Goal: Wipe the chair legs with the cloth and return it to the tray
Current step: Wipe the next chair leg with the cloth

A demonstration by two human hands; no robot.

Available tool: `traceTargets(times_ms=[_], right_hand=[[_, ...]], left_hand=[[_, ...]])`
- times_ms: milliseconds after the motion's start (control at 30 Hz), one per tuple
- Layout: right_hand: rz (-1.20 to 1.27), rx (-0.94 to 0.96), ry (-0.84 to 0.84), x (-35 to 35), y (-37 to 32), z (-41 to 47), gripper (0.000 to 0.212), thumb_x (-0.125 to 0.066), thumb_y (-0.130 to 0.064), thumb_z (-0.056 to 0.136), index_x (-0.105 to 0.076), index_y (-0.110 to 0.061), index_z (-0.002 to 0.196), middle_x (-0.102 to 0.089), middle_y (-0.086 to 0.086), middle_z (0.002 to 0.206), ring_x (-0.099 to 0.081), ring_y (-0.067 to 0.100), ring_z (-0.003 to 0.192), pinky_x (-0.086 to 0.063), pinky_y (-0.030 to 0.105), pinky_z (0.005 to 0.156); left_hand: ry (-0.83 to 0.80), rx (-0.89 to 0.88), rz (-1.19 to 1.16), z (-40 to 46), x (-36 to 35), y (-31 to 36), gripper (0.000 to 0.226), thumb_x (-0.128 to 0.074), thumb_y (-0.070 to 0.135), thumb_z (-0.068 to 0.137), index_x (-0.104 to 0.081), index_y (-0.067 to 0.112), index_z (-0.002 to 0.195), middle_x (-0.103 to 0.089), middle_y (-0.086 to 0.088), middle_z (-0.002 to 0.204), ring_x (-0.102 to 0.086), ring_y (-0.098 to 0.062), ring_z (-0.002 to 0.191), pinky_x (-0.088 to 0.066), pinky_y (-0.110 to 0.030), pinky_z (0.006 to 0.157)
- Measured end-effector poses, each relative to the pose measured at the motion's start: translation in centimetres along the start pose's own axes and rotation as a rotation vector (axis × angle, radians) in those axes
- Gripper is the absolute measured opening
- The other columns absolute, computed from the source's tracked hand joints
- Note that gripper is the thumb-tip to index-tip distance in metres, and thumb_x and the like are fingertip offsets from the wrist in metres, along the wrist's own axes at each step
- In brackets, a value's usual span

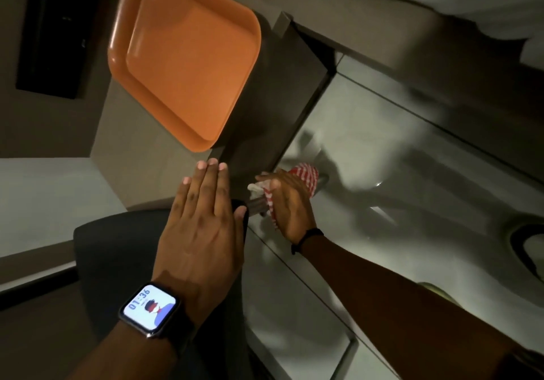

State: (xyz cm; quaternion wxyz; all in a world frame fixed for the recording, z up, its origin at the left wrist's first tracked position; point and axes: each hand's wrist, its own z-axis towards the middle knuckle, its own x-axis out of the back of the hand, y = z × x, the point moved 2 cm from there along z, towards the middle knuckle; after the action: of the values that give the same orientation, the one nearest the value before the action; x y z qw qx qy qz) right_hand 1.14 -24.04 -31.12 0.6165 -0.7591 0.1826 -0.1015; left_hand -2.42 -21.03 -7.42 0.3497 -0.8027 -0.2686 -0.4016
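Pretty dim shot overall, kind of murky and soft. The glossy floor (368, 150) picks up pale glare patches plus smeary shadows. The watch (149, 305) screen glows bright, the brightest spot here. The tray (182, 64) stays readable orange. View's tilted hard, and edges look stretched and blurry.

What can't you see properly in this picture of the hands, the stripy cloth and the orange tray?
Head view only:
- Metal chair leg: mostly hidden by the red-and-white striped cloth and the right hand gripping it.
- Dark chair seat: partly covered by the flat left hand.
- Other chair legs: not in view.
- Orange plastic tray: top corner cut off by the frame edge.
- Round object at right edge: cut off, unidentifiable.
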Motion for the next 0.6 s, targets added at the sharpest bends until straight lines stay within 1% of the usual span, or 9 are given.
traceTargets(times_ms=[100, 200, 233, 333, 367, 433, 467, 533, 600], right_hand=[[-0.003, -0.181, 0.033, 0.7, 1.3, 0.0, 0.057, -0.029, -0.047, 0.115, -0.076, -0.022, 0.135, -0.077, 0.004, 0.136, -0.067, 0.027, 0.132, -0.045, 0.059, 0.122], [0.035, -0.138, 0.037, -0.2, -1.3, -0.3, 0.059, -0.025, -0.048, 0.117, -0.075, -0.026, 0.139, -0.078, 0.001, 0.137, -0.070, 0.026, 0.128, -0.051, 0.059, 0.115], [0.050, -0.111, 0.021, -0.5, -3.0, -0.6, 0.059, -0.022, -0.048, 0.117, -0.072, -0.029, 0.142, -0.076, 0.000, 0.141, -0.067, 0.027, 0.134, -0.048, 0.058, 0.120], [0.045, -0.159, -0.038, -0.9, -7.3, -1.7, 0.062, -0.013, -0.051, 0.113, -0.055, -0.040, 0.158, -0.060, -0.006, 0.163, -0.041, 0.021, 0.161, -0.024, 0.051, 0.136], [0.075, -0.164, -0.042, -0.8, -8.3, -2.0, 0.059, -0.013, -0.054, 0.113, -0.047, -0.046, 0.161, -0.055, -0.008, 0.167, -0.036, 0.019, 0.164, -0.021, 0.052, 0.137], [0.131, -0.119, -0.040, -0.8, -8.9, -2.2, 0.051, -0.016, -0.059, 0.114, -0.030, -0.058, 0.163, -0.051, -0.007, 0.171, -0.036, 0.021, 0.166, -0.026, 0.060, 0.135], [0.115, -0.100, -0.046, -0.7, -8.7, -2.2, 0.050, -0.016, -0.059, 0.115, -0.029, -0.058, 0.163, -0.050, -0.007, 0.172, -0.036, 0.022, 0.166, -0.027, 0.061, 0.135], [-0.006, -0.086, -0.060, -0.6, -7.0, -1.6, 0.052, -0.020, -0.049, 0.117, -0.043, -0.045, 0.163, -0.053, -0.006, 0.169, -0.034, 0.023, 0.166, -0.022, 0.051, 0.138], [-0.083, -0.056, -0.058, -0.7, -4.9, -0.9, 0.044, -0.033, -0.029, 0.120, -0.059, -0.033, 0.155, -0.060, -0.008, 0.162, -0.037, 0.015, 0.162, -0.018, 0.037, 0.137]], left_hand=[[-0.018, 0.006, -0.016, 0.0, 0.2, 0.2, 0.066, -0.012, 0.045, 0.106, -0.007, 0.007, 0.160, -0.010, -0.015, 0.169, 0.002, -0.022, 0.156, 0.001, -0.039, 0.127], [-0.037, 0.023, -0.016, -0.1, 0.5, 0.4, 0.067, -0.011, 0.044, 0.106, -0.007, 0.006, 0.160, -0.010, -0.016, 0.169, 0.003, -0.023, 0.156, 0.000, -0.040, 0.126], [-0.050, 0.029, -0.021, -0.2, 0.6, 0.4, 0.067, -0.011, 0.044, 0.105, -0.008, 0.005, 0.160, -0.010, -0.016, 0.169, 0.002, -0.024, 0.156, -0.001, -0.041, 0.126], [-0.091, 0.047, -0.024, -0.1, 1.0, 0.5, 0.068, -0.009, 0.045, 0.104, -0.006, 0.005, 0.160, -0.006, -0.017, 0.170, 0.006, -0.025, 0.156, 0.002, -0.041, 0.126], [-0.104, 0.050, -0.027, -0.1, 1.2, 0.6, 0.068, -0.008, 0.044, 0.104, -0.003, 0.006, 0.160, -0.003, -0.016, 0.170, 0.009, -0.024, 0.155, 0.004, -0.041, 0.125], [-0.134, 0.052, -0.025, 0.0, 1.6, 0.8, 0.069, -0.005, 0.045, 0.103, 0.004, 0.007, 0.160, 0.006, -0.014, 0.170, 0.018, -0.022, 0.152, 0.012, -0.039, 0.122], [-0.142, 0.052, -0.023, 0.0, 1.6, 0.8, 0.069, -0.003, 0.046, 0.102, 0.005, 0.008, 0.159, 0.008, -0.014, 0.170, 0.021, -0.021, 0.151, 0.014, -0.038, 0.122], [-0.116, 0.059, -0.031, 0.0, 1.4, 0.7, 0.069, -0.005, 0.046, 0.103, 0.000, 0.007, 0.160, 0.001, -0.015, 0.170, 0.016, -0.021, 0.152, 0.009, -0.039, 0.124], [-0.060, 0.063, -0.042, -0.1, 0.7, 0.4, 0.068, -0.008, 0.047, 0.104, -0.008, 0.007, 0.160, -0.009, -0.016, 0.169, 0.006, -0.022, 0.154, 0.001, -0.041, 0.126]])
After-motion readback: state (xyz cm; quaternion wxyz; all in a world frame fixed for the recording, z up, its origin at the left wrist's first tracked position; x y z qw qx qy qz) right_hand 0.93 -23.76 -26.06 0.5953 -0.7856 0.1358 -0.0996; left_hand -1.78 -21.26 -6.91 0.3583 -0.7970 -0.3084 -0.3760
